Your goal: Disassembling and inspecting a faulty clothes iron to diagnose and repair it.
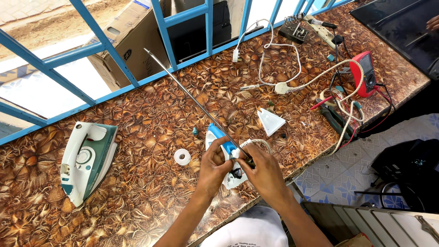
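While both hands work at the counter's (151,114) near edge, the blue-and-white iron (218,137) lies opened, its triangular cover (270,121) off just beyond. Left hand (215,169) clasps the iron body; right hand (264,174) grips a long screwdriver (192,98) at the cord entry. Reassembly appears undone. Open room left, toward the green iron (87,160).

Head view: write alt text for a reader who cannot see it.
Both hands, left hand and right hand, work a long screwdriver into a blue and white iron on a brown patterned bench; another iron lies left, a red multimeter right.
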